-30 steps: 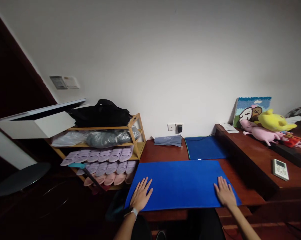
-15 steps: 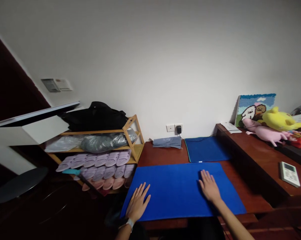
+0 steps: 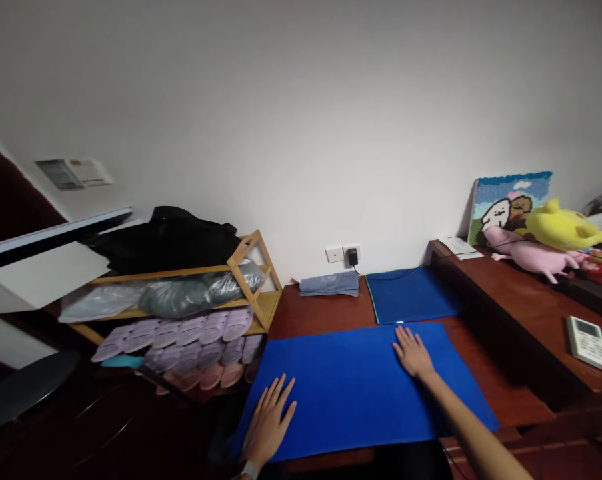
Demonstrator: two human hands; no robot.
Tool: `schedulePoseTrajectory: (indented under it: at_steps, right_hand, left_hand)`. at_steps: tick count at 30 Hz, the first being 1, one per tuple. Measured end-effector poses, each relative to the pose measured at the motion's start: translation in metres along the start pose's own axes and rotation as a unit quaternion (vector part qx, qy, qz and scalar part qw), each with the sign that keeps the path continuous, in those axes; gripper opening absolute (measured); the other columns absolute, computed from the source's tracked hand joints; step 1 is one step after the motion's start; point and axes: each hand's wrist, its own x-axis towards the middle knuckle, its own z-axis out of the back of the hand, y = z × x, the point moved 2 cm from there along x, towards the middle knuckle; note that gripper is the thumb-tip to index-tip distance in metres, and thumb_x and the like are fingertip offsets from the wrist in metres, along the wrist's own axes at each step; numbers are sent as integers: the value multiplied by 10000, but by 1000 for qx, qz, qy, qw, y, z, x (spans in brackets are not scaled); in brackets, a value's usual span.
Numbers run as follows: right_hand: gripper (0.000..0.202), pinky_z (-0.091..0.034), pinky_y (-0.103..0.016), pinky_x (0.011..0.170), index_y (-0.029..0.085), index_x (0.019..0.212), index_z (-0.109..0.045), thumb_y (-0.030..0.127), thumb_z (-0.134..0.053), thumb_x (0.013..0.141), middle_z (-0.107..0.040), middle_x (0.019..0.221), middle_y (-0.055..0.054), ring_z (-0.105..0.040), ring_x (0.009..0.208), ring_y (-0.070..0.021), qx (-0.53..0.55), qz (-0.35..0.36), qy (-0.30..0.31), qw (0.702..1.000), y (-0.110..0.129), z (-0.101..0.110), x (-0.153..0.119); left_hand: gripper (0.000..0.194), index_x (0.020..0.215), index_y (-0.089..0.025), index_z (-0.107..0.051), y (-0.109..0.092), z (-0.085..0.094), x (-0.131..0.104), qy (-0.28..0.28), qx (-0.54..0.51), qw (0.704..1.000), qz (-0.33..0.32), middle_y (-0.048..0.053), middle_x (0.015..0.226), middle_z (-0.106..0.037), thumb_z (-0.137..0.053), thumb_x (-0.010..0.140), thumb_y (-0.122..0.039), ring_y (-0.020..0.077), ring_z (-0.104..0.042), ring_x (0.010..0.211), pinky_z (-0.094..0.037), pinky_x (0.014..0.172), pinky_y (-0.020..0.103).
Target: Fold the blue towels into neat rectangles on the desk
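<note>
- Blue rectangular cloth (image 3: 341, 393) lies spread on a reddish-brown wooden table (image 3: 325, 312), directly beneath both hands; we see it smooth across its middle.
- Left hand (image 3: 271, 417) rests palm down by the cloth's left end, toward the near corner; right hand (image 3: 413, 352) lies farther out, close to the far edge and right of the middle.
- Both hands are flat, fingers extended and slightly spread; we find neither gripping anything.
- Long axis runs left to right across our front, slanting slightly upward to the right in our view; short sides run toward the wall (image 3: 381, 147), and we make out no leading end.
- Just beyond the far edge, we spot a green-trimmed dark-blue cloth (image 3: 413, 293), nearer the right hand, with a folded gray-blue cloth (image 3: 329, 285) farther left.
</note>
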Motion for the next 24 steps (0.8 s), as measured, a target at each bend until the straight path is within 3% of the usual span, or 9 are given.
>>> schedulePoseTrajectory:
  at_steps: [4,7,14,17,19,20,22,24]
  right_hand:
    - [666,-179,-482,1259,140,1607,-320,454,-213,1029,-293,1680,-92,-239,1558,-264,-41,-92,4,995,-112,23,2]
    - [649,-213,-473,1252,193,1609,-331,453,-195,1029,-317,1678,-46,-253,1553,-256,-36,-99,15,994,-157,36,7]
    - [683,-129,-445,1281,251,1617,-314,550,-160,1022,-328,1677,-5,-221,1563,-222,-14,-89,-40,995,-168,24,10]
    - [691,-138,-443,1280,259,1609,-334,566,-157,1017,-343,1671,-3,-228,1560,-220,5,-93,-45,995,-172,20,11]
    - [699,-148,-442,1277,263,1604,-347,575,-148,1011,-356,1665,1,-242,1555,-219,12,-95,-44,994,-175,21,12]
    - [704,-154,-441,1276,262,1602,-352,579,-143,1008,-361,1663,2,-251,1551,-219,13,-96,-44,994,-176,21,12]
    - [713,-169,-439,1271,258,1598,-362,581,-139,1003,-370,1659,0,-266,1545,-219,13,-98,-45,994,-178,22,12]
    - [714,-184,-439,1267,262,1592,-373,581,-135,1000,-382,1652,1,-279,1539,-218,15,-100,-48,994,-179,22,12]
  left_hand:
    - [552,1587,-409,-335,-1,4,2,10,-8,1000,2,-23,1663,-369,-417,1044,-463,250,-347,1522,-315,1241,508]
    - [533,1576,-394,-368,-5,9,3,21,-1,1000,9,-16,1653,-388,-395,1049,-465,243,-356,1517,-322,1235,500]
    - [520,1556,-364,-415,-9,20,5,60,24,998,17,-16,1645,-398,-363,1042,-427,245,-356,1515,-316,1223,500]
    - [508,1496,-339,-512,-19,36,15,64,15,997,30,12,1596,-484,-415,1004,-427,278,-423,1479,-341,1200,535]
    - [481,1408,-283,-609,-50,54,27,25,-3,999,44,68,1504,-591,-469,972,-432,318,-518,1401,-390,1164,559]
    - [468,1358,-247,-648,-74,64,33,-7,-20,999,46,103,1451,-629,-497,961,-443,335,-557,1356,-416,1144,563]
    - [388,1215,-228,-716,-139,80,45,-68,-85,994,31,120,1235,-721,-437,1009,-401,299,-665,1176,-517,1044,502]
    - [342,1181,-268,-712,-213,87,51,-96,-185,977,-40,97,1204,-709,-420,1049,-386,237,-677,1109,-560,980,411]
